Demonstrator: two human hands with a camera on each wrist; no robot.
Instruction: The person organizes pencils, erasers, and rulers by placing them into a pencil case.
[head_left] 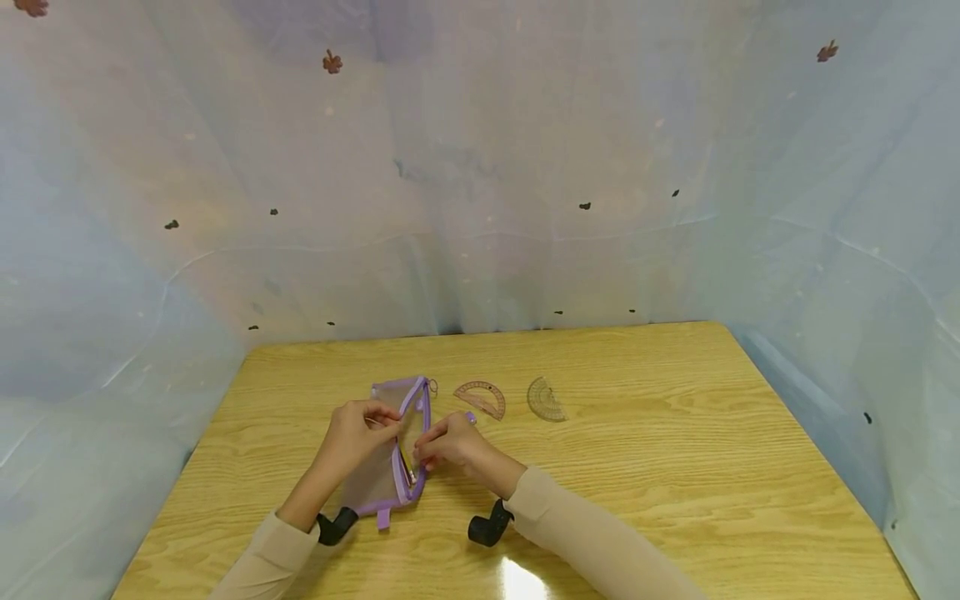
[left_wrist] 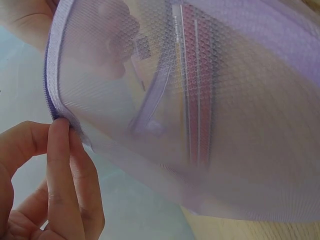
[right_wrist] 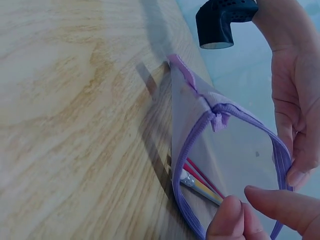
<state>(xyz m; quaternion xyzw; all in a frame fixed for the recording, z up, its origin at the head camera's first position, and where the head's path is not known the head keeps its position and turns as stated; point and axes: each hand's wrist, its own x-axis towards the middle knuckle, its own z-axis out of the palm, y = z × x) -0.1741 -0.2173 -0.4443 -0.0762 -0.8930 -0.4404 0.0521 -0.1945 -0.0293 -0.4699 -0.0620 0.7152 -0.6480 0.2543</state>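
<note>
On the left half of the wood-grain table (head_left: 660, 450) I see a mesh pouch (head_left: 371, 475) with purple edging, lying lengthwise from near to far, its zipped mouth gaping toward the right. The person's left hand (head_left: 354, 436) is on its left side, thumb and fingertips together, pinching the left edge of the mouth along the zip. The right hand (head_left: 457, 442) comes in from the right, its bent fingers at the mouth; thumb and forefinger are close together, but I can't tell whether they are clamped on anything.

Inside the pouch lies a yellow pencil (head_left: 407, 467), its metal-banded eraser end toward the near end of the mouth. Slim red items (right_wrist: 205, 177) lie just beside it, showing through the mesh as well.

A purple tab (head_left: 383, 518) sticks out at the pouch's near end, and a thin loop (head_left: 432, 387) sits at its far right corner. Just beyond the right hand, a small purple object (head_left: 470, 417) is partly hidden. Farther off to the right are a pinkish protractor (head_left: 486, 405) and then a clear one (head_left: 546, 402), lying apart. Both sleeves (head_left: 573, 529) are beige, and a pale, patterned sheet (head_left: 487, 167) hangs behind the table.
</note>
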